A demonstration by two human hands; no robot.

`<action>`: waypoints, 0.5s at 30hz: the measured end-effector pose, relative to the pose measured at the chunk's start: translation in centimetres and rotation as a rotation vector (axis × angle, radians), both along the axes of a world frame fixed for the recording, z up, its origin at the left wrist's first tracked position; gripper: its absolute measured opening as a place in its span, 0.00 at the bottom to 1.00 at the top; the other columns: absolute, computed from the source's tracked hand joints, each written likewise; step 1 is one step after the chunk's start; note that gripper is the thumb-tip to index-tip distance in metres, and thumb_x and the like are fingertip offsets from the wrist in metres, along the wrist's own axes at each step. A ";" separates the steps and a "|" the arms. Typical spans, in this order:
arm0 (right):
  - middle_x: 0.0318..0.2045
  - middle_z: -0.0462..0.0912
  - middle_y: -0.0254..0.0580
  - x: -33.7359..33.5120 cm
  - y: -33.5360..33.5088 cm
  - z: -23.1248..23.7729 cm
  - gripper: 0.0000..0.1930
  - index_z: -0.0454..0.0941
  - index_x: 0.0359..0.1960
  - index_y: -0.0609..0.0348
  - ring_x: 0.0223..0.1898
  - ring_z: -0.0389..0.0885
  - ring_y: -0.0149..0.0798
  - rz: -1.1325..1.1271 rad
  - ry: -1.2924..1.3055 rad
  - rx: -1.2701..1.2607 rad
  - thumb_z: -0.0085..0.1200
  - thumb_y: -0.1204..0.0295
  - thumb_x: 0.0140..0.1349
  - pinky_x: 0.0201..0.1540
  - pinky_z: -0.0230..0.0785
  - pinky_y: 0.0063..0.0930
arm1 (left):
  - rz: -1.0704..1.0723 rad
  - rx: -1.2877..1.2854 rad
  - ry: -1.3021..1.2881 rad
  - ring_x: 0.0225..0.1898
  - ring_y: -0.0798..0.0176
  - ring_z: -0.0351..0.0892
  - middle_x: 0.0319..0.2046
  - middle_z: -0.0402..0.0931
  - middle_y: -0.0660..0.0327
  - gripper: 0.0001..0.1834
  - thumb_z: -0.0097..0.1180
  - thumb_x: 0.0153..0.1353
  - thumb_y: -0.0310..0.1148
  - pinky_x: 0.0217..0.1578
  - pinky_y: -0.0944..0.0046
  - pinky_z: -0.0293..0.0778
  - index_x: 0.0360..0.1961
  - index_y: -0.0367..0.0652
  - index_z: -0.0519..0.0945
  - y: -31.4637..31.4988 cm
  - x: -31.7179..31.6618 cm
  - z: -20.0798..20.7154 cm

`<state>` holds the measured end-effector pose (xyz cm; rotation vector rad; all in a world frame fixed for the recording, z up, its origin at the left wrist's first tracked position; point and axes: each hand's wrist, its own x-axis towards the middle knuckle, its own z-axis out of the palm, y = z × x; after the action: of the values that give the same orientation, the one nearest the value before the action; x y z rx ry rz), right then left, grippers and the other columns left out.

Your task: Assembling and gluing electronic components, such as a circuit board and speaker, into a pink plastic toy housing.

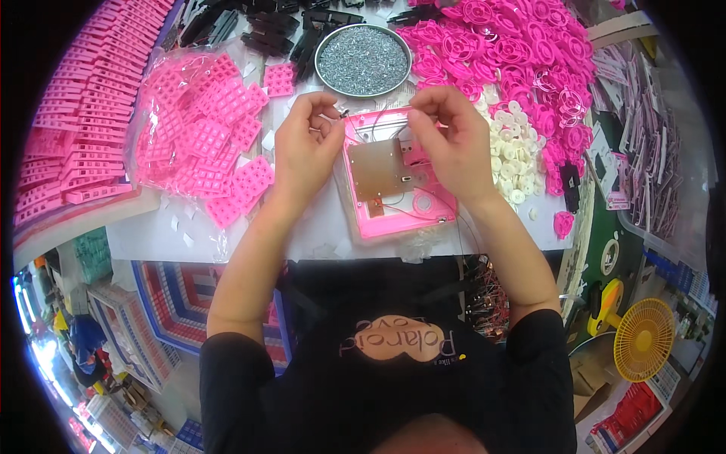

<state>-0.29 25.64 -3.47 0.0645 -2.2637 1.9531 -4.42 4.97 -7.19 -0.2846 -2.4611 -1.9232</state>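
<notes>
A pink plastic casing (401,225) lies on the white table in front of me, with its inside facing up. A brownish-grey circuit board (376,170) sits in it, and thin wires run around the board and over the casing's edges. My left hand (306,144) is at the casing's far left corner, fingers curled in a pinch beside a small dark piece. Over the far right corner is my right hand (456,144), its thumb and forefinger closing near the thin wires. What either hand grips is too small to make out.
Beyond the casing stands a round metal dish (363,62) of small screws. Pink keypad pieces (219,140) in clear plastic lie left, pink ring-shaped parts (507,45) and white discs (516,151) right. Stacked pink parts (83,113) line the far left. A yellow fan (643,340) stands lower right.
</notes>
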 end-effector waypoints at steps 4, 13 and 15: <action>0.34 0.83 0.40 -0.2 -0.9 -0.9 0.07 0.80 0.39 0.58 0.36 0.83 0.37 0.250 0.389 0.294 0.61 0.78 0.59 0.34 0.77 0.31 | -0.022 -0.059 -0.002 0.28 0.76 0.70 0.34 0.75 0.65 0.15 0.62 0.58 0.22 0.30 0.74 0.70 0.47 0.36 0.77 0.0 -0.3 -0.2; 0.30 0.76 0.37 -0.1 -3.0 -2.6 0.10 0.76 0.30 0.55 0.37 0.78 0.43 0.646 0.560 0.684 0.64 0.74 0.47 0.37 0.74 0.37 | 0.046 -0.330 0.082 0.23 0.74 0.65 0.24 0.69 0.66 0.13 0.63 0.60 0.26 0.25 0.69 0.63 0.45 0.37 0.76 0.2 -0.2 -0.2; 0.30 0.76 0.37 0.1 -2.9 -2.3 0.10 0.76 0.30 0.55 0.36 0.78 0.43 0.650 0.565 0.693 0.64 0.74 0.47 0.37 0.74 0.37 | 0.038 -0.302 0.094 0.23 0.77 0.63 0.24 0.69 0.68 0.11 0.64 0.61 0.26 0.24 0.71 0.60 0.43 0.36 0.78 0.3 -0.5 -0.5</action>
<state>-0.15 22.77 -5.77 1.3664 -2.5141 0.9804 -4.96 5.29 -7.73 -0.3180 -2.6655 -1.4831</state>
